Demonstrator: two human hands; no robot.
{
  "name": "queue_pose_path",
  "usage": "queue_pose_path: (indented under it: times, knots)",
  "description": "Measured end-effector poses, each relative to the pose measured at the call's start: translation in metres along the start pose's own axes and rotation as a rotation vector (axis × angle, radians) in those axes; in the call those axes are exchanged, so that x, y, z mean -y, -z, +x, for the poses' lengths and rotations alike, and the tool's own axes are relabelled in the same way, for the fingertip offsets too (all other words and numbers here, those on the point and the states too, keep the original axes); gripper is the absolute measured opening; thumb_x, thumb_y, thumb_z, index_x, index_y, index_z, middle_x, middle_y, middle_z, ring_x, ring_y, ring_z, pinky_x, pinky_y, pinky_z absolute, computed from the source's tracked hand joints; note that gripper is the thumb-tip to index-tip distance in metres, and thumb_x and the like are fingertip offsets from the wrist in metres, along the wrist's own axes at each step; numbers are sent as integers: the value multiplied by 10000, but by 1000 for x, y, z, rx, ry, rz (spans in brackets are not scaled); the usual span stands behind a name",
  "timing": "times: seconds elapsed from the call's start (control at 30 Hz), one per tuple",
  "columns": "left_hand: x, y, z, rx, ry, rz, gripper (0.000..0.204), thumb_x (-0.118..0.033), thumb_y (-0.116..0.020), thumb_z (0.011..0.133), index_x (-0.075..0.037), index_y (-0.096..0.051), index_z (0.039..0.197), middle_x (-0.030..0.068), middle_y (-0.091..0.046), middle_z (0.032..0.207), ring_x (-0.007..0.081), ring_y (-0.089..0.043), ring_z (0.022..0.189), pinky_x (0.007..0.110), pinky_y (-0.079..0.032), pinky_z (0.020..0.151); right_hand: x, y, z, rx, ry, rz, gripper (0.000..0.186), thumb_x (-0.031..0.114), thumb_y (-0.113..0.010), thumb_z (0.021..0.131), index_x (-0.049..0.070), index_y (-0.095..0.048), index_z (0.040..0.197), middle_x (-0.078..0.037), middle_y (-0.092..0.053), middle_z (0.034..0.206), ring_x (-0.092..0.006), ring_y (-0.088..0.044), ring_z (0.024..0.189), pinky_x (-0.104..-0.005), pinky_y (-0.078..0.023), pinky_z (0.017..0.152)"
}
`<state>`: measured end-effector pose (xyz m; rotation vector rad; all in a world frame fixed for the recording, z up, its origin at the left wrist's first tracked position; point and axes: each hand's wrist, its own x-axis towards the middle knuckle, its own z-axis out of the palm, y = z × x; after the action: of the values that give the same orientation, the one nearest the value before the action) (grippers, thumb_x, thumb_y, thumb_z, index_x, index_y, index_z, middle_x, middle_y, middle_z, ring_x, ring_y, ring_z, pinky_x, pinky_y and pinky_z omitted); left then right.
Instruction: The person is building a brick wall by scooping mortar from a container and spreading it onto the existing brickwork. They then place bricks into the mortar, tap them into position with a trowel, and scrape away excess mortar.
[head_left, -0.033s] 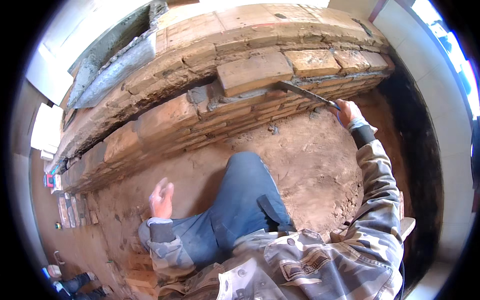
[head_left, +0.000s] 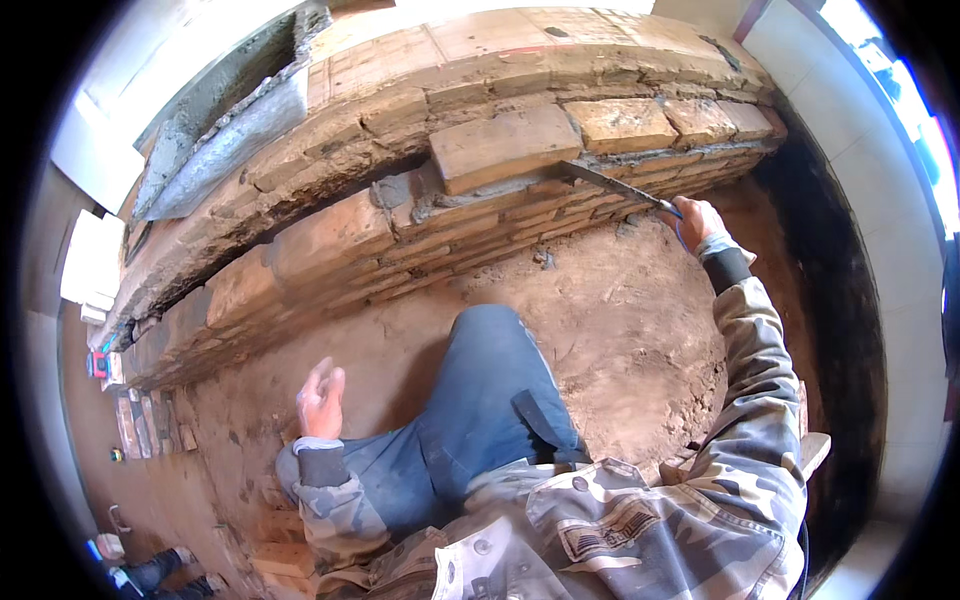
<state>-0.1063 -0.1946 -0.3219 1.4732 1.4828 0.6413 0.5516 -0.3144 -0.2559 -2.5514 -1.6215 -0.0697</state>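
Grey metal catches light along the trowel at two o'clock, its handle gripped in your right hand, its tip at the lower right corner of the brick lying on mortar at twelve. Your left hand, fingers loosely parted, hovers at eight above the brown dirt floor. Beyond the low brick wall, a mortar-smeared trough sits at ten, while pale tiles line the room at three.

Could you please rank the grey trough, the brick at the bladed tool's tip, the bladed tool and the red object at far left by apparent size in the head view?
1. Grey trough
2. Brick
3. Bladed tool, long but thin
4. Red object
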Motion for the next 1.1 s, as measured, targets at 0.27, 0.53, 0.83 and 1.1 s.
queue_pose_path:
  times: [0.27, 0.53, 0.83, 1.1]
  knots:
    - [4, 3, -1, -16, -21, -56, 544, -284, -651, 979, 88, -527, 1356, 189, -619, 1293, 232, -607, 1178, 325, -473, 1012, -44, 2, -16, -67, -163, -118, 351, 401, -685, 910, 57, -634, 861, -189, -691, 873, -394, -670, 850, -472, -520, 714]
    - [18, 8, -2, -46, -29, -113, 504, -284, -659, 969, 62, -568, 1325, 150, -657, 1181, 183, -638, 1032, 289, -493, 857, -63, 6, -50, -312, -175, -252, 262, 334, -686, 897, 81, -619, 918, -139, -686, 960, -333, -670, 915, -438, -536, 746]
    - [11, -12, 8, 11, -40, 3, 541, -309, -690, 936, 65, -575, 1310, 187, -664, 1193, 223, -648, 1077, 338, -511, 934, 92, 49, -38, -577, -82, 423, 227, 282, -634, 986, 59, -669, 960, -131, -685, 754, -266, -661, 624, -359, -513, 568]
    - [-5, -25, 8, -48, -152, 160, 520, -315, -727, 871, 44, -634, 1236, 218, -659, 1191, 321, -654, 1070, 400, -512, 920, 257, 10, -10, 453, -57, 1098, 377, 313, -556, 1026, 7, -612, 814, -9, -513, 567, -104, -518, 546, -313, -447, 480]
